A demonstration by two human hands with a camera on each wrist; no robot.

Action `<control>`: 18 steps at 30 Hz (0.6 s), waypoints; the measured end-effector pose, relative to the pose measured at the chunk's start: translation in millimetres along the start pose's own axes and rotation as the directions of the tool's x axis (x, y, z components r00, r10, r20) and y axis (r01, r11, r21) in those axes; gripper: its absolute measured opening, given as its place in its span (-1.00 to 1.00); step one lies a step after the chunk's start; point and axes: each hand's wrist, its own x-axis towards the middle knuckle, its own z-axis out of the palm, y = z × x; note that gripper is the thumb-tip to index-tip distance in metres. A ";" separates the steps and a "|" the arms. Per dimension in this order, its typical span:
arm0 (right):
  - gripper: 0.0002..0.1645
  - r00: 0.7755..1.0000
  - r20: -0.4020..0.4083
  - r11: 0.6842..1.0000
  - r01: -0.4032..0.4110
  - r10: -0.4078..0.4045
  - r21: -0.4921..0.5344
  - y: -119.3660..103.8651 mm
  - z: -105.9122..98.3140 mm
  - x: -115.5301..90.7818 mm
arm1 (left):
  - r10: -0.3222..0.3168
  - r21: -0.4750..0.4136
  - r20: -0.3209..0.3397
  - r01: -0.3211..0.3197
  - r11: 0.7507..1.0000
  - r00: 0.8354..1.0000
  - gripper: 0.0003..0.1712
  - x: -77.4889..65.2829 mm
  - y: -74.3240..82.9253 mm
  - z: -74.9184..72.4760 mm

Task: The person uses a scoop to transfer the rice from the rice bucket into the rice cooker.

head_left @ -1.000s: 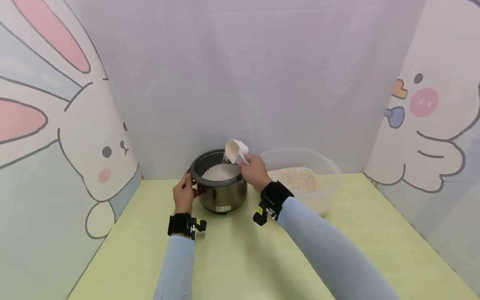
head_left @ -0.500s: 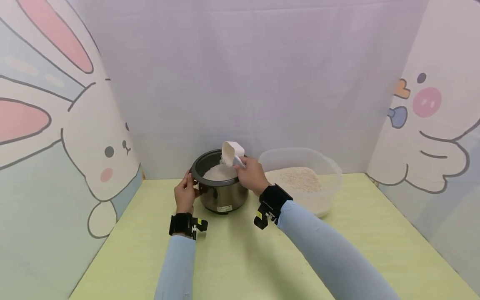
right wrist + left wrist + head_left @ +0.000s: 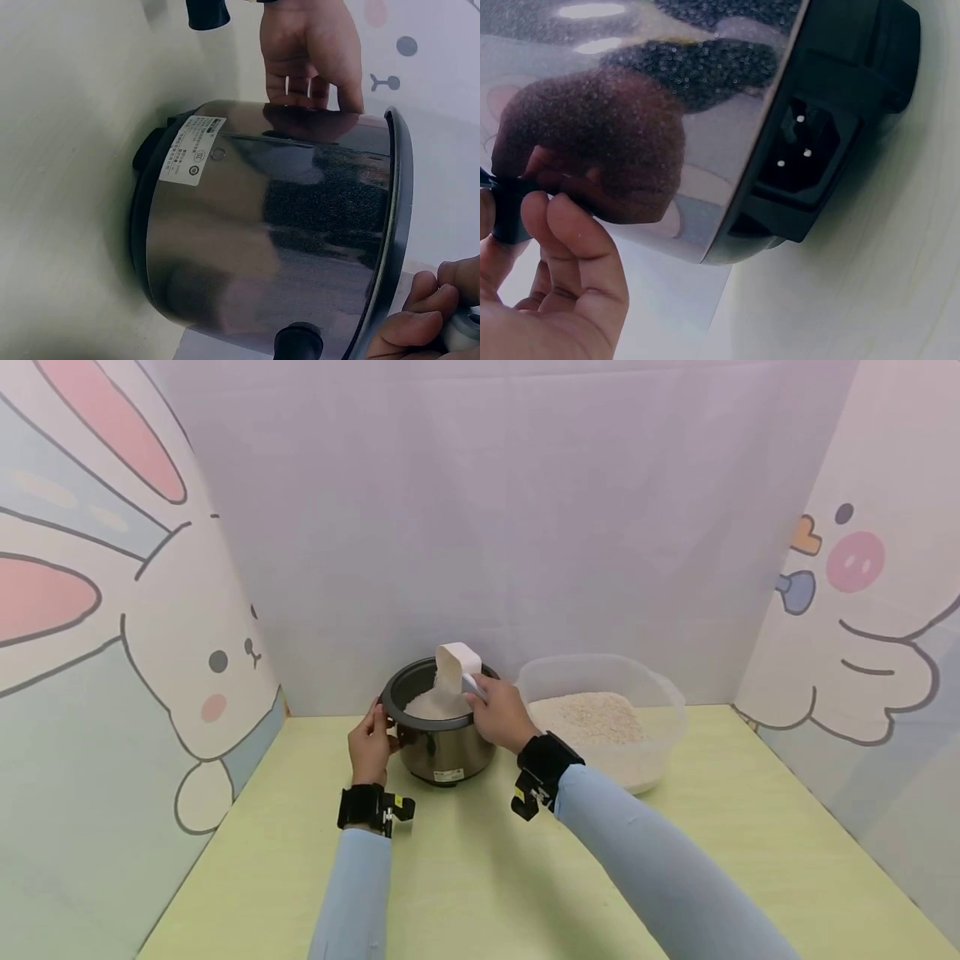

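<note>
A rice cooker (image 3: 447,753) with a dark rim and metallic body stands on the table, white rice (image 3: 429,704) inside. At its left side my left hand (image 3: 369,748) grips the cooker's black side handle (image 3: 510,214), thumb on one side and fingertips on the other in the left wrist view. My right hand (image 3: 504,715) holds a white scoop (image 3: 459,665) by its handle, above the cooker's opening. The scoop is tipped to the left, its mouth towards the rice. In the right wrist view, the scoop's handle shows only partly among my fingers (image 3: 420,330).
Right of the cooker stands a translucent plastic tub (image 3: 662,727) holding a heap of rice (image 3: 588,717). A three-pin power socket (image 3: 804,154) sits low on the cooker. Cloth walls printed with cartoon animals enclose the yellow-green table (image 3: 465,877).
My right hand has shifted slightly left and tipped the scoop further down. Grains fell from it in the earlier frames. My left hand has kept its hold.
</note>
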 end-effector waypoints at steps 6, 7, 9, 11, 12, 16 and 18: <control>-0.49 0.999 0.024 1.000 0.023 -0.023 -0.012 -1.4 1.0 -1.3 | -0.007 -0.008 0.004 0.008 1.000 1.000 -0.47 2.5 -1.1 -0.3; -0.49 0.999 0.029 0.999 0.028 -0.028 -0.016 -1.8 1.0 -1.5 | -0.008 -0.007 0.001 0.008 1.000 1.000 -0.47 2.6 -1.5 -0.2; -0.48 0.999 0.036 0.999 0.033 -0.032 -0.023 -2.5 1.1 -2.0 | -0.004 0.000 -0.007 0.004 1.000 1.000 -0.45 2.4 -2.0 0.4; -0.48 0.998 0.038 0.998 0.046 -0.044 -0.045 -2.2 1.0 -2.4 | 0.004 0.008 -0.011 -0.004 1.000 1.000 -0.44 2.0 -2.7 1.2; -0.47 0.998 0.037 0.997 0.054 -0.052 -0.058 -2.4 0.8 -2.5 | 0.012 0.012 -0.012 -0.012 1.000 1.000 -0.43 1.7 -2.8 1.6; -0.48 0.995 0.029 0.990 0.095 -0.092 -0.105 -1.4 -0.4 -2.7 | 0.034 0.017 -0.015 -0.034 0.999 0.999 -0.43 -0.7 -1.5 2.3; -0.48 0.994 0.032 0.988 0.106 -0.103 -0.115 -1.0 -1.4 -3.1 | 0.034 0.015 -0.017 -0.034 0.999 0.999 -0.44 -2.3 0.2 1.7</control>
